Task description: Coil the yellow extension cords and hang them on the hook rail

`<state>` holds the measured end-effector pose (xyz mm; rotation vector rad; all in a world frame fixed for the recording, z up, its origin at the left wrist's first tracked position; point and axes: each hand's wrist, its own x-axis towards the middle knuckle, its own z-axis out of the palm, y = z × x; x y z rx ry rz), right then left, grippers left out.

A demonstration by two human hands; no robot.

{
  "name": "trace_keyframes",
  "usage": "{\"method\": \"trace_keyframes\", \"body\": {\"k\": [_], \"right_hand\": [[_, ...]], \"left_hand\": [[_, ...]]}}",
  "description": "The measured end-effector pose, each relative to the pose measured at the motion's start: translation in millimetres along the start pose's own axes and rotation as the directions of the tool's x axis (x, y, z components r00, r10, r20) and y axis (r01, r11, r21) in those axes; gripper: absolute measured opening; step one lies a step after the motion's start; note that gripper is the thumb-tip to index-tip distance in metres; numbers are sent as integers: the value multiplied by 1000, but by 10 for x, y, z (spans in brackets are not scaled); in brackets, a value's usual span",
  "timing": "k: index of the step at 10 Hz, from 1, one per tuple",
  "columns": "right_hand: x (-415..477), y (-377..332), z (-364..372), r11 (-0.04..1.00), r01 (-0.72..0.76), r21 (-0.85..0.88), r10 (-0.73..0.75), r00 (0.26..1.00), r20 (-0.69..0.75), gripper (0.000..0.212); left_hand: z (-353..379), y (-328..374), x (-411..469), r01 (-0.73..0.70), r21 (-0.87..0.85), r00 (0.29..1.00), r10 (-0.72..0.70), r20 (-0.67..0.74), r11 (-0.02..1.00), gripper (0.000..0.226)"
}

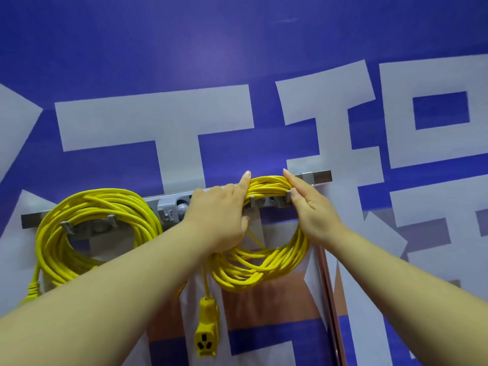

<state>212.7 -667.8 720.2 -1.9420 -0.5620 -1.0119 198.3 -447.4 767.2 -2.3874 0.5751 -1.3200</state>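
Left hand [219, 217]: index straight, other fingers curled round right coil [264, 270] strands. Right hand [314, 210]: fingers straight, together, pressing its top. Coil sits between both hands, loop hanging below, draped over 2 hooks [287, 195] of hook rail [319, 177].

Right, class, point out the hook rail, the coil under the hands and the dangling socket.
hook rail [28, 220]: head view, bare left end of the grey bar.
right coil [253, 276]: head view, lower loops of the yellow bundle.
socket [208, 323]: head view, yellow body hanging below the coil.
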Motion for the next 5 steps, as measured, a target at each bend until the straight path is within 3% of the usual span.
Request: {"method": "trace_keyframes", "body": {"k": [1, 3, 5], "right_hand": [[-14, -64, -55, 985, 28, -170, -23, 999, 31, 47], [77, -433, -395, 860, 71, -505, 66, 967, 248, 53], [55, -854, -414, 848, 73, -525, 48, 976, 214, 63]], "left_hand": [[-82, 13, 31, 28, -37, 994, -24, 107, 999, 93], [-308, -121, -19, 258, -372, 948, -160, 274, 892, 87], [-527, -364, -283, 302, -370, 941, -213, 263, 879, 83]]}}
